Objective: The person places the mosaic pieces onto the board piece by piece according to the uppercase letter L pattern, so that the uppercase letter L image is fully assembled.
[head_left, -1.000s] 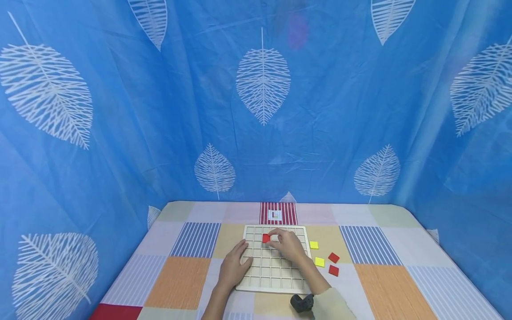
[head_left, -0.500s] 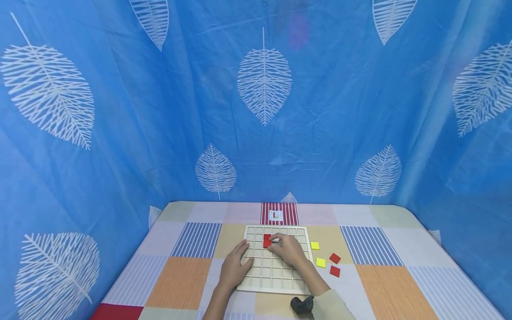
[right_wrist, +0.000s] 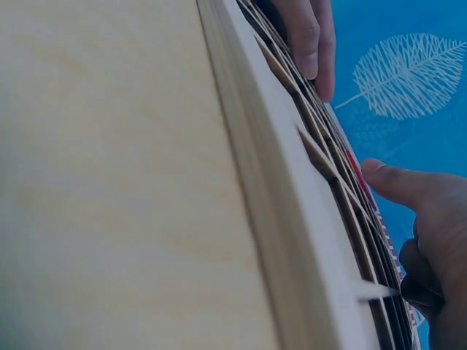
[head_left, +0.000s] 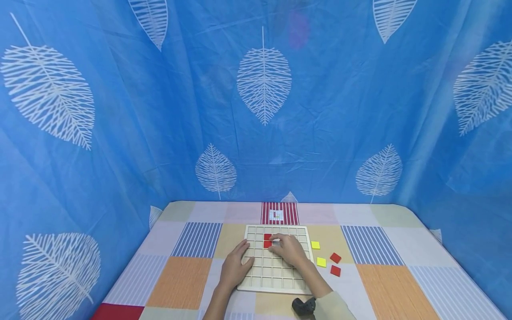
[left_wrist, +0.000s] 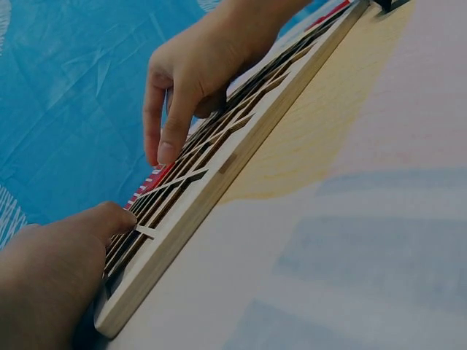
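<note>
A pale wooden grid board [head_left: 256, 283] lies on the table. Two red square tiles [head_left: 267, 244] sit on it, one directly below the other, in its upper part. My right hand [head_left: 291, 250] has its thumb and index finger at the right side of the lower tile, pinching it. In the left wrist view the right thumb reaches down to the red tile [left_wrist: 165, 172]. My left hand [head_left: 235, 266] rests on the board's left edge, fingers and thumb spread, and holds nothing. The right palm hides part of the grid.
Right of the board lie two yellow tiles [head_left: 321, 262] and two loose red tiles [head_left: 335, 270]. A small card with a grid pattern [head_left: 276, 215] is behind the board. A black device [head_left: 303, 306] is at the right wrist. Blue curtains [head_left: 312, 133] surround the patchwork-covered table.
The right hand has moved slightly down the board, and a second red tile now shows below the first. The left hand stays at the board's left edge.
</note>
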`<state>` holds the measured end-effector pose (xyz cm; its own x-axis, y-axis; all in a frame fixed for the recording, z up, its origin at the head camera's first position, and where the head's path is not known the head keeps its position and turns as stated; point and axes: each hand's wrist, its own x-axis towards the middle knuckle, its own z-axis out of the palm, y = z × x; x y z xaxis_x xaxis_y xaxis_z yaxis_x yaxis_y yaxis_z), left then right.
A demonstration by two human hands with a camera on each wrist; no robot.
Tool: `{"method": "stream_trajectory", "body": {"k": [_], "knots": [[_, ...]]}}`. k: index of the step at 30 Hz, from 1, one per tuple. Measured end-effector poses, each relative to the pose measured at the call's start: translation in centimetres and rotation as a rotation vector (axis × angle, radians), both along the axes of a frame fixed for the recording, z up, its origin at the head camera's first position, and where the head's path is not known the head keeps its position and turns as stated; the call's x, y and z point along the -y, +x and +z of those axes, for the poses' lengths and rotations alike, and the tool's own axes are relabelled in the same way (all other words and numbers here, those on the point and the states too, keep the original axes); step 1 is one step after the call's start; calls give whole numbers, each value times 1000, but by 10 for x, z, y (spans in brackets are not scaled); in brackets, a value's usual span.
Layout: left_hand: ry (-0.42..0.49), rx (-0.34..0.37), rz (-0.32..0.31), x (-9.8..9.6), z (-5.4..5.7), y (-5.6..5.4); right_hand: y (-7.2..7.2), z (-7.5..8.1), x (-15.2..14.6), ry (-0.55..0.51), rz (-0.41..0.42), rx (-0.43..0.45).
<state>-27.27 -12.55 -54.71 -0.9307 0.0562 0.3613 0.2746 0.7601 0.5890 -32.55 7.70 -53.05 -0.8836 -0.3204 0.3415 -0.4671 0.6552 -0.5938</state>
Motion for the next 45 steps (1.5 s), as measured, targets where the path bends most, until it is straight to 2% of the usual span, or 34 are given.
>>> {"method": "stream_trajectory", "body": {"k": [8, 14, 19, 23, 26, 30, 37, 45], "knots": [[4, -16, -21, -3, 0, -1, 10, 7, -19, -86, -55, 8], [16, -4, 4, -1, 0, 0, 16, 16, -35, -121, -70, 12], [10, -4, -3, 1, 1, 0, 21, 25, -57, -164, -79, -43], [12, -6, -8, 1, 0, 0, 23, 28, -80, -153, -104, -113], [14, 5, -2, 2, -1, 1, 25, 28, -98, -154, -138, -120], [13, 10, 2, 1, -1, 0, 30, 24, -122, -184, -207, -62], [11, 13, 1, 1, -1, 1, 40, 10, -154, -146, -318, 82], [15, 13, 0, 0, -1, 1, 47, 2, -169, -46, -329, 220]]}}
